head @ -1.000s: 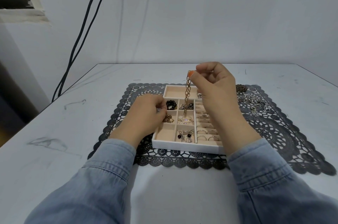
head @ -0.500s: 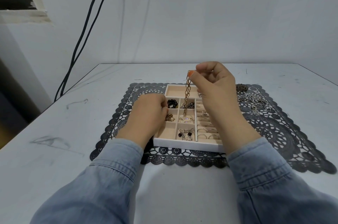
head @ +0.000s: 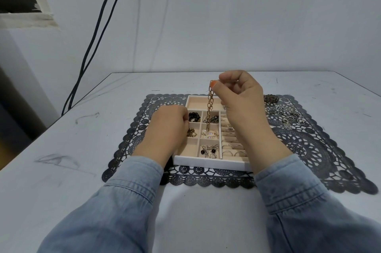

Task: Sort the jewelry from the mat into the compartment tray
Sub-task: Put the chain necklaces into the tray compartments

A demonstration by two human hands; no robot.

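Note:
A white compartment tray [head: 208, 162] with a beige lining sits on a black lace mat [head: 321, 149]. My right hand [head: 241, 100] pinches the top of a gold chain [head: 209, 106], which hangs straight down over the tray's middle compartments. My left hand [head: 167, 127] rests at the tray's left edge with its fingers curled, next to a small gold piece [head: 192, 133]; what the fingers hold is hidden. Several compartments hold earrings, beads and rings.
Loose silver jewelry [head: 286, 114] and a dark round brooch [head: 271, 98] lie on the mat to the right of the tray. Black cables [head: 97, 42] hang down the wall at the back left. The grey table's left edge runs close by.
My left hand has shifted slightly away from me along the tray's left edge. The right hand and the hanging chain have held almost still.

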